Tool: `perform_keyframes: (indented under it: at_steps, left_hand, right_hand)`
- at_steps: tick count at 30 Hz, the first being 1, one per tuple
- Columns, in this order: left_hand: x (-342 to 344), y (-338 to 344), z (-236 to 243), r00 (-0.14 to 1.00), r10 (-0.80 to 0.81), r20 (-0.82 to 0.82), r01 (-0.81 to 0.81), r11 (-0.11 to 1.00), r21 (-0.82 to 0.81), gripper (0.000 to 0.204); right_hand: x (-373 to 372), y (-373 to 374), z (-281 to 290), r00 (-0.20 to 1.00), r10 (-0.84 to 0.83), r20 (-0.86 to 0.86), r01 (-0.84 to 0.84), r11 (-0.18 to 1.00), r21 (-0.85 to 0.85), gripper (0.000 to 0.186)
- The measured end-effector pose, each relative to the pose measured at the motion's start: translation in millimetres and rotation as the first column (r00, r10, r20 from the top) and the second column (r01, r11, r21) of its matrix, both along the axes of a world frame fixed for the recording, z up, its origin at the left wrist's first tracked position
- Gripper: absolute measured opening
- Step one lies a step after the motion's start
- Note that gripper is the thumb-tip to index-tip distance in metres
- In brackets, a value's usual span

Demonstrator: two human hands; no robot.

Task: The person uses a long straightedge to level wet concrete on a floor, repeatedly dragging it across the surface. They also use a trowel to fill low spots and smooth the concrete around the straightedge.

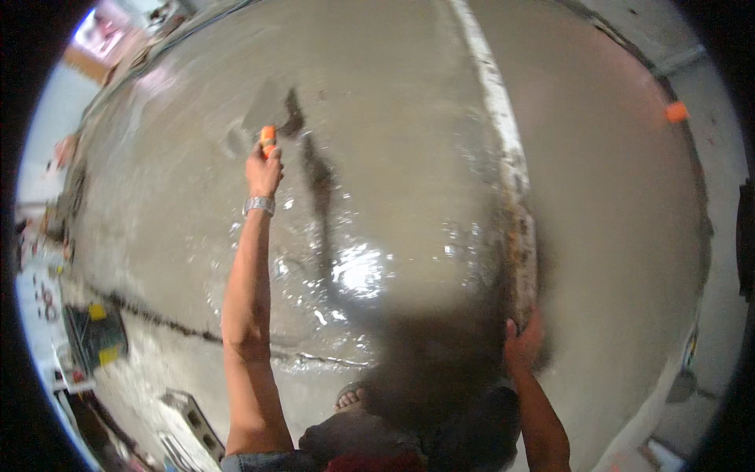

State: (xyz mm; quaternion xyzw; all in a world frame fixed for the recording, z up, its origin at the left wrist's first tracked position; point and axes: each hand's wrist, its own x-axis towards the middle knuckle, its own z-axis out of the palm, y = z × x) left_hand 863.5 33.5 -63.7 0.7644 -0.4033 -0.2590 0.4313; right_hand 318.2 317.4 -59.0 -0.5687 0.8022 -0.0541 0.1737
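My left hand (263, 173), with a metal watch at its wrist, reaches forward and is closed round the orange handle of a trowel (266, 108). The trowel's grey blade lies at the surface of wet grey mortar (401, 149), next to a dark mark and its shadow. Close to my body, my right hand (524, 344) grips the near end of a long, pale, mortar-stained straightedge (510, 149). That bar runs away from me across the wet surface to the top of the view. Shiny, rough mortar shows between my two arms.
A ragged edge (165, 321) of the mortar layer crosses in front of my bare toes (351, 396). At the left lie a dark box with yellow parts (96, 336) and a hollow block (193, 425). An orange object (676, 112) sits by the far right edge.
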Motion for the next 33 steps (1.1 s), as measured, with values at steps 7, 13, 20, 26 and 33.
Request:
perform_keyframes:
  at_steps: [7,13,20,26,33]
  left_hand:
    - [224,81,-67,0.856,0.261,0.446,-0.439,0.823,0.361,0.04]
    - [218,47,-73,0.885,0.152,0.439,-0.365,0.812,0.455,0.039]
    - [189,-18,-67,0.942,-0.011,0.335,-0.146,0.886,0.44,0.039]
    - [133,-45,-59,0.987,0.097,-0.125,-0.063,0.965,0.253,0.027]
    - [88,0,-37,0.788,0.055,-0.613,-0.085,0.996,-0.019,0.033]
  right_hand:
    - [10,6,-18,0.999,0.046,-0.028,-0.05,0.985,-0.164,0.064]
    - [-1,5,-21,0.993,0.094,-0.067,-0.108,0.966,-0.235,0.066]
    - [6,2,-8,0.993,0.037,-0.109,-0.053,0.988,-0.144,0.069]
    - [11,-2,1,0.995,0.042,-0.094,-0.056,0.988,-0.146,0.07]
    - [11,-2,0,0.997,-0.011,-0.072,0.006,0.998,-0.067,0.073]
